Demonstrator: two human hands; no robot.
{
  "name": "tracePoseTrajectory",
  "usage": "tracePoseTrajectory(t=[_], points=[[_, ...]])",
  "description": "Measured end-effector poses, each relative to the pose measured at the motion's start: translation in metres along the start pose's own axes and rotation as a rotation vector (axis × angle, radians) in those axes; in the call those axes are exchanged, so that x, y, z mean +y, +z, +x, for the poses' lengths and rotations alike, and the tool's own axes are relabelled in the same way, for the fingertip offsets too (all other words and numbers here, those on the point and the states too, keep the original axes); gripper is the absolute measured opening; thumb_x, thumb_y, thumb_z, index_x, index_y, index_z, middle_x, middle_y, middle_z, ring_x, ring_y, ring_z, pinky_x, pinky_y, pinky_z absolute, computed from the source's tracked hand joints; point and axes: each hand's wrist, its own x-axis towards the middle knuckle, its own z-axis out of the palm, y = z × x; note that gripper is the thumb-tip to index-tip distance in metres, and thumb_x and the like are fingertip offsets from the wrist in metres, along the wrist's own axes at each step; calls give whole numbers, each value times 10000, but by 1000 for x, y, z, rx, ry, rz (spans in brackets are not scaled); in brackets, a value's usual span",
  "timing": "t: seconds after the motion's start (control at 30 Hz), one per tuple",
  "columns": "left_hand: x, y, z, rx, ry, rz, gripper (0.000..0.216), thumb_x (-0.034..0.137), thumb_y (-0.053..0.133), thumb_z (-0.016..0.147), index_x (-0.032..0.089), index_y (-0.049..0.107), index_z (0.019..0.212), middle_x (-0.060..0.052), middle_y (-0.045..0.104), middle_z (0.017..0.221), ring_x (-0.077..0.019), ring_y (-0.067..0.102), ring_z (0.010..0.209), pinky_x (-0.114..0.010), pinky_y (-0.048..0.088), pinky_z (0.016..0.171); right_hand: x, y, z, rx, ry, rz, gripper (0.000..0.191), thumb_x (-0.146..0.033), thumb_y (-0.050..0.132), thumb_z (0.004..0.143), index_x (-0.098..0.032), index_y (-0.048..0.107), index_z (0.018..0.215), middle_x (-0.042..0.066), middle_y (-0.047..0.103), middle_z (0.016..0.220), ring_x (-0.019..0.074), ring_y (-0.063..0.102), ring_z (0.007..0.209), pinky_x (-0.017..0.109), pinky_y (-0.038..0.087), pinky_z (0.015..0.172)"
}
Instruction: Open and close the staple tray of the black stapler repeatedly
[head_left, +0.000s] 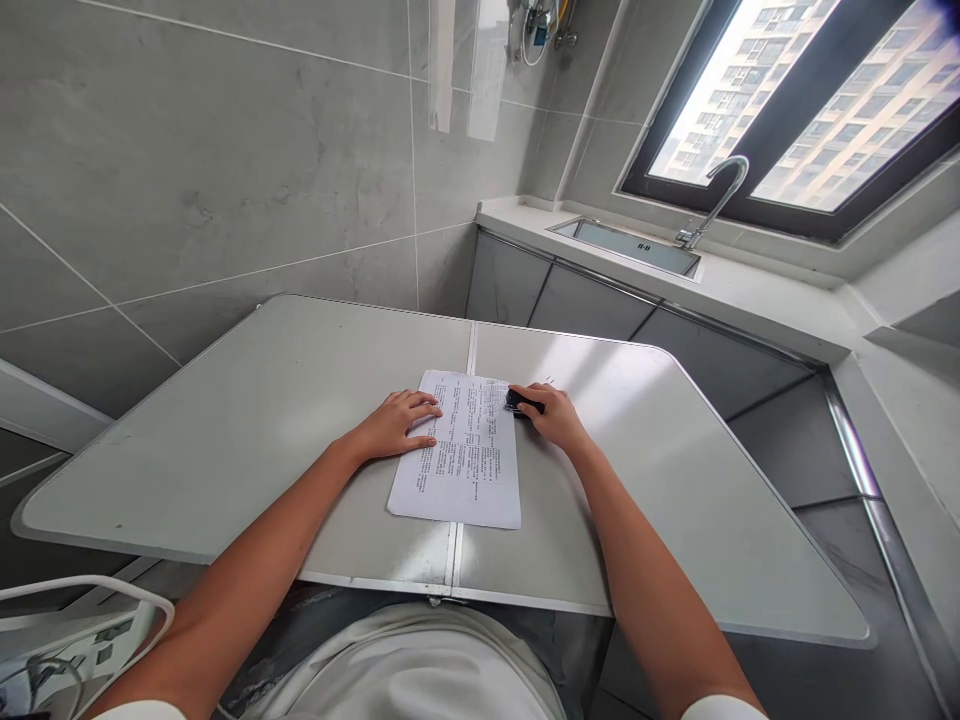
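Head view: right grip (553,412) closed round black stapler (514,400), at far right corner of paper (463,450); I can't tell if it straddles edge. Paper on desk (225,450), left of stapler, long axis near-to-far. Left grip (401,422) spread, fingers on paper's left edge, nothing held.

You wear the single camera on your head, and it looks forward and down, past your shirt (427,670) at the bottom edge. From this close, your left forearm (277,530) and right forearm (637,545) rise from below toward the printed sheet (457,495) near mid-frame. The wide view spans the tabletop (225,450) from side to side, reaching beyond to the tiled wall (225,140), upper left, and the window (720,95), upper right.
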Motion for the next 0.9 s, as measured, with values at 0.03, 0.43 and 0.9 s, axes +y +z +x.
tracePoseTrajectory(t=[0.03, 0.43, 0.9], points=[[0, 0, 0, -1, 0, 2, 509, 589, 633, 917, 302, 651, 1336, -75, 564, 1467, -328, 479, 1356, -519, 337, 1144, 0, 0, 0, 0, 2, 1, 410, -238, 553, 960, -376, 706, 1314, 22, 747, 1023, 260, 635, 977, 442, 482, 936], [0, 1, 1, -5, -1, 12, 512, 605, 628, 918, 303, 653, 1331, -72, 563, 1463, -330, 486, 1340, -512, 339, 1130, -5, 0, 2, -34, 22, -104, 416, -207, 564, 949, -371, 715, 1301, 23, 749, 1059, 260, 625, 988, 442, 429, 970], [-1, 0, -3, -7, -7, -28, 517, 594, 645, 912, 284, 661, 1325, -87, 571, 1454, -332, 487, 1343, -500, 315, 1131, -31, 9, 3, -169, 45, -445, 447, -54, 479, 932, -333, 719, 1184, 62, 712, 1129, 254, 566, 1039, 401, 316, 897]])
